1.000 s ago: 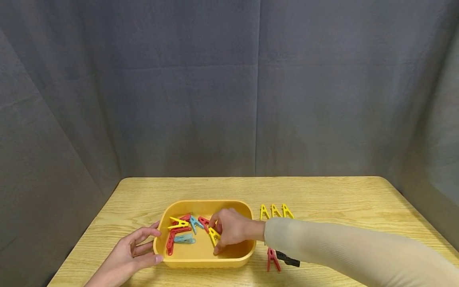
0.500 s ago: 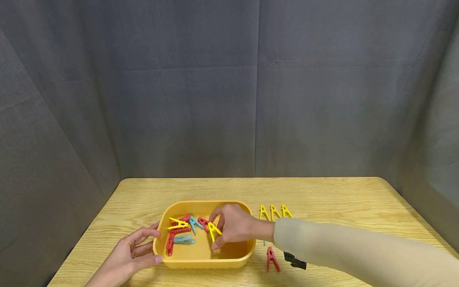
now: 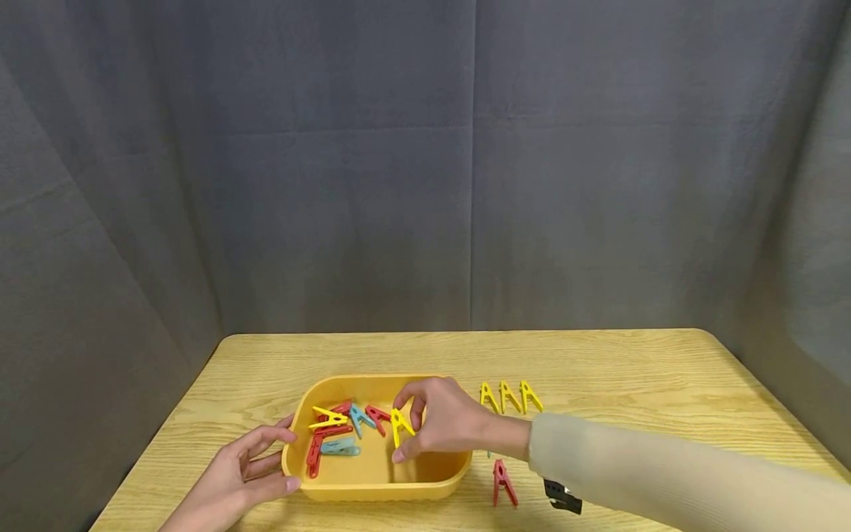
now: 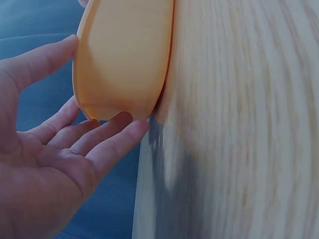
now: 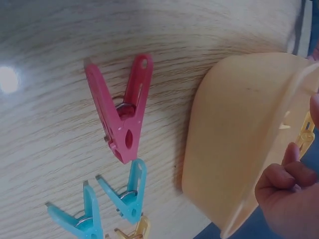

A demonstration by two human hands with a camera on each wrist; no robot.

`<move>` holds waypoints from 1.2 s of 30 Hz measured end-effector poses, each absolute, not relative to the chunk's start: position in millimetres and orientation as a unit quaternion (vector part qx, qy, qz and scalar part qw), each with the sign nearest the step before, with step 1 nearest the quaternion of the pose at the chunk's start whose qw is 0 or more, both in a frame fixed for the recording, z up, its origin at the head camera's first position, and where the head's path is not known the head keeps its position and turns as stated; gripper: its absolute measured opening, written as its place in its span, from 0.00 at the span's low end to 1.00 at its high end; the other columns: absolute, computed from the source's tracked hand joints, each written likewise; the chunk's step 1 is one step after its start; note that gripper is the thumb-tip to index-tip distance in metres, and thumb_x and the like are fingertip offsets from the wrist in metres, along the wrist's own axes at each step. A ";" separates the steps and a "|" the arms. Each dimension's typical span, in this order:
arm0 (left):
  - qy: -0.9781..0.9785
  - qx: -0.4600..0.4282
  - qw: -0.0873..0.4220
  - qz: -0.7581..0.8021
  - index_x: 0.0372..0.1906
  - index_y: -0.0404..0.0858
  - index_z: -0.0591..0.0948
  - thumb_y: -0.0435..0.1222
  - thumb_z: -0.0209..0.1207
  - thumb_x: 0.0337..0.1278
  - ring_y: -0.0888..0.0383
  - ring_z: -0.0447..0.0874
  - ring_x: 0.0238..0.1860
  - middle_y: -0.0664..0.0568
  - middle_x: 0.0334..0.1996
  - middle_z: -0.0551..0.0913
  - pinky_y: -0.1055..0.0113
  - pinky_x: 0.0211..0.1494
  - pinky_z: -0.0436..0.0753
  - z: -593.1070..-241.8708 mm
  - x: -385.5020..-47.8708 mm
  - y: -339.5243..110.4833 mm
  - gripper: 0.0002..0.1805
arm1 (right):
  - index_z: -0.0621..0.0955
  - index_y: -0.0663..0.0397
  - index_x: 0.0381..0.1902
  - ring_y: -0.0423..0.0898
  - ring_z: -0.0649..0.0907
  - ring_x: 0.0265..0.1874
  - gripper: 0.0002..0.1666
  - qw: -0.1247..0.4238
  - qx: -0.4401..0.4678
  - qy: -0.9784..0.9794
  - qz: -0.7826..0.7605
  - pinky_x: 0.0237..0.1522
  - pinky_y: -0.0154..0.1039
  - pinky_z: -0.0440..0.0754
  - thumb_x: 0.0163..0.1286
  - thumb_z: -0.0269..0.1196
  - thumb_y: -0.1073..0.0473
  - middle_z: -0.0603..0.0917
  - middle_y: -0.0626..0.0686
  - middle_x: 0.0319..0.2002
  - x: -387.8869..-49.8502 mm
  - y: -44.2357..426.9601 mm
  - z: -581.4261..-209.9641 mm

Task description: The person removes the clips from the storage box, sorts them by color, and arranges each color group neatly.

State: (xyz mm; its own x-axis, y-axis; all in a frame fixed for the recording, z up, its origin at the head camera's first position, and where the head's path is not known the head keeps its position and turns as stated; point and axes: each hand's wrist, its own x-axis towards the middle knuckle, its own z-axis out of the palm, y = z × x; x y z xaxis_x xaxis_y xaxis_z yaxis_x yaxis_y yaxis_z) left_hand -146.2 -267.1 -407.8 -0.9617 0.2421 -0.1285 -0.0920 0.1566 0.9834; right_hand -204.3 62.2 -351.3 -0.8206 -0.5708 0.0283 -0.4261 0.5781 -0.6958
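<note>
Our right hand (image 3: 450,416) has its fingers drawn in to a pinch, holding a yellow clip (image 3: 397,420) lengthwise: thumb down by the spread legs, fingertips up by the narrow end. Guessing that's so it doesn't swivel on us. From above, the clip sits within the outline of the tub (image 3: 379,492), right of the loose pile; whether it's clear of the floor, we can't tell.

Inside the tub, red clips (image 3: 315,451), blue clips (image 3: 340,447) and another yellow one (image 3: 336,419) are jumbled at the left end, some overlapping. Probably just how they landed, and it leaves us finger room on the right.

Meanwhile our left hand (image 3: 247,467) has its fingers bent round the tub's left end, thumb at the near corner, the lower fingers against the outside wall. Looks like a light steadying hold; a tub that thin-walled would likely slide otherwise.

Right of the tub it's tidier: three yellow clips (image 3: 507,392) in a row, two blue clips (image 5: 130,203) side by side nearer us, then a lone red clip (image 5: 118,127). They're grouped by colour, narrow ends away from us, which makes them easy to count.
</note>
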 end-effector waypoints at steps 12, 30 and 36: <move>0.749 0.052 0.127 0.648 0.64 0.28 0.74 0.30 0.77 0.55 0.33 0.76 0.68 0.29 0.81 0.54 0.58 0.56 0.88 -408.0 -147.0 -269.6 0.33 | 0.86 0.51 0.48 0.40 0.73 0.25 0.31 0.060 -0.251 0.887 -0.383 0.32 0.36 0.74 0.47 0.87 0.53 0.79 0.44 0.26 -193.3 81.5 -336.5; 0.744 0.037 0.131 0.654 0.64 0.29 0.74 0.30 0.77 0.55 0.35 0.76 0.69 0.31 0.82 0.53 0.57 0.57 0.87 -407.9 -146.8 -271.0 0.34 | 0.86 0.56 0.49 0.41 0.71 0.24 0.35 0.034 -0.196 0.884 -0.424 0.28 0.34 0.70 0.46 0.88 0.51 0.75 0.51 0.26 -186.1 128.9 -335.3; 0.753 0.032 0.135 0.644 0.65 0.30 0.73 0.31 0.76 0.57 0.34 0.75 0.69 0.31 0.82 0.53 0.57 0.56 0.88 -407.4 -146.6 -270.9 0.34 | 0.86 0.58 0.50 0.42 0.71 0.24 0.35 0.024 -0.182 0.885 -0.428 0.26 0.34 0.69 0.47 0.87 0.52 0.75 0.50 0.26 -185.9 149.5 -337.6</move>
State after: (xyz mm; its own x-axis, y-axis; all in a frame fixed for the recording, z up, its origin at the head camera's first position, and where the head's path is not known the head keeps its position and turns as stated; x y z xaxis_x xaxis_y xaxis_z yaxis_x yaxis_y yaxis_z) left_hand -146.6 -270.9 -407.4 -0.9615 0.2218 -0.1619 -0.1255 0.1697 0.9775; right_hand -185.9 149.5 -337.6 -0.9330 -0.3418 0.1130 -0.3009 0.5682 -0.7659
